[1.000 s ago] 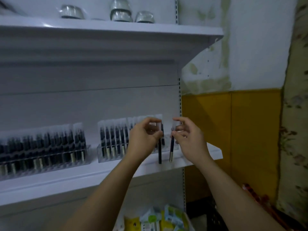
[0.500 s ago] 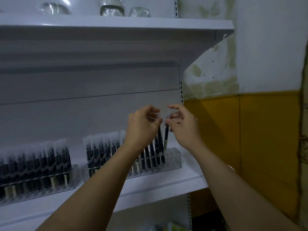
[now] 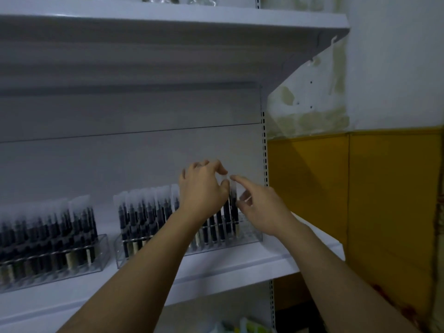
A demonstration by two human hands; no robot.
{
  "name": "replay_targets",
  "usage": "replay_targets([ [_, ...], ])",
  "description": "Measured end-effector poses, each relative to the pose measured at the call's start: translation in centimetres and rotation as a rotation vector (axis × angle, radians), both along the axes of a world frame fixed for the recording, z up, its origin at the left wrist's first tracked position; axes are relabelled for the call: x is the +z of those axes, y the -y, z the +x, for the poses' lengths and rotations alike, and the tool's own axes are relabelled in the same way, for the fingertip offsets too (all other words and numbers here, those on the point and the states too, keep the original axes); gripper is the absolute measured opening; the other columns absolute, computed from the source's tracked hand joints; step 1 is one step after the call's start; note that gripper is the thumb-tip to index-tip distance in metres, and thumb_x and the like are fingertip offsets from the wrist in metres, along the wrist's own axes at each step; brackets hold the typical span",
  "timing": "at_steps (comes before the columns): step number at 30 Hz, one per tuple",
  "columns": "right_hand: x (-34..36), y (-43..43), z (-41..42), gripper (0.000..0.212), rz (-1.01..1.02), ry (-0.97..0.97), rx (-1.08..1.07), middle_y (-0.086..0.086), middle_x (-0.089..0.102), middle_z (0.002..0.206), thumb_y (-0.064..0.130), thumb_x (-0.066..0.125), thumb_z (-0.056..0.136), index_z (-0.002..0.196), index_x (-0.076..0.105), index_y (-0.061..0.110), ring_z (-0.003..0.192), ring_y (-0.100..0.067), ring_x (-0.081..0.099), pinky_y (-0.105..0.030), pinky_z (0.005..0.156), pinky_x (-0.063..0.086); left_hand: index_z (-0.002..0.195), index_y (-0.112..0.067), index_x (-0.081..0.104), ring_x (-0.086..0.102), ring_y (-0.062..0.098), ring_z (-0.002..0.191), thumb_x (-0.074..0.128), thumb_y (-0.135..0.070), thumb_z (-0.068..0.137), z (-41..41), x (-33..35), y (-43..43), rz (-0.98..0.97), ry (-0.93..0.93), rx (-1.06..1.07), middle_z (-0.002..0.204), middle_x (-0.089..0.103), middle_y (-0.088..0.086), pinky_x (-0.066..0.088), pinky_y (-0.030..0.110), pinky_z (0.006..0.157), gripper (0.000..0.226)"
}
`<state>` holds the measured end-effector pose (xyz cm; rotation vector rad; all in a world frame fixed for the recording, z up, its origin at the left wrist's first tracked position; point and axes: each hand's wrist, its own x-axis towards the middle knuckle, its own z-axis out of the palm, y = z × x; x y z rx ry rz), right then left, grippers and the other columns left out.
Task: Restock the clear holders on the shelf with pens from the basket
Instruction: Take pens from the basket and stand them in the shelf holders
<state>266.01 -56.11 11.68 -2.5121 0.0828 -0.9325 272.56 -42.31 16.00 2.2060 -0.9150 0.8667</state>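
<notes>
Two clear holders stand on the white shelf, both packed with dark pens in clear sleeves: one at the right and one at the left. My left hand pinches the top of a sleeved pen in the right holder's last rows. My right hand is beside it, its straight index finger touching the top of the end pen, which stands in the holder. The holder's far right end has no pens in it. The basket is out of view.
An upper shelf overhangs the work area, with wrapped items on top. The shelf's slotted upright runs just right of my hands; beyond it is a white and yellow wall. Colourful packets show at the bottom edge.
Both hands carried pens up from in front of the shelf edge and lowered them into the right holder. My right hand's pinch has loosened to a finger touch. The view has moved closer.
</notes>
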Motion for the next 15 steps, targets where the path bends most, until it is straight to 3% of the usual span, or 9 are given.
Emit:
replay_targets([
  [3, 0.0, -0.1, -0.4, 0.069, -0.021, -0.092, 0.026, 0.005, 0.066, 0.094, 0.025, 0.058, 0.093, 0.142, 0.018, 0.054, 0.081, -0.014, 0.062, -0.038, 0.077, 0.056, 0.103, -0.029, 0.060, 0.048, 0.022, 0.120, 0.057, -0.034, 0.090, 0.2, 0.3, 0.4, 0.078, -0.081, 0.027, 0.114, 0.064, -0.005, 0.018, 0.055, 0.114, 0.015],
  [7, 0.1, -0.3, -0.9, 0.078, -0.044, -0.130, 0.003, 0.003, 0.068, 0.092, 0.022, 0.057, 0.093, 0.145, 0.009, 0.054, 0.079, -0.016, 0.062, -0.039, 0.077, 0.056, 0.105, -0.030, 0.060, 0.048, 0.020, 0.121, 0.055, -0.032, 0.090, 0.1, -0.5, 0.3, 0.099, -0.058, 0.049, 0.116, 0.063, -0.006, 0.009, 0.055, 0.116, 0.015],
  [12, -0.2, -0.7, -1.8, 0.092, -0.003, -0.143, -0.029, -0.001, 0.057, 0.125, 0.028, 0.061, 0.092, 0.148, -0.008, 0.047, 0.105, -0.019, 0.057, -0.036, 0.089, 0.050, 0.126, -0.034, 0.056, 0.042, 0.015, 0.130, 0.056, -0.034, 0.090, -0.6, -0.9, -0.9, 0.165, 0.073, 0.034, 0.132, 0.055, -0.007, 0.000, 0.050, 0.117, 0.037],
  [15, -0.3, -0.9, -2.9, 0.088, -0.016, -0.123, -0.078, -0.003, 0.049, 0.137, 0.032, 0.062, 0.091, 0.151, -0.002, 0.042, 0.119, -0.021, 0.051, -0.036, 0.095, 0.046, 0.133, -0.031, 0.053, 0.042, 0.013, 0.129, 0.057, -0.032, 0.090, -1.6, -1.4, -2.2, 0.149, 0.144, 0.007, 0.134, 0.054, -0.007, 0.001, 0.044, 0.119, 0.043],
])
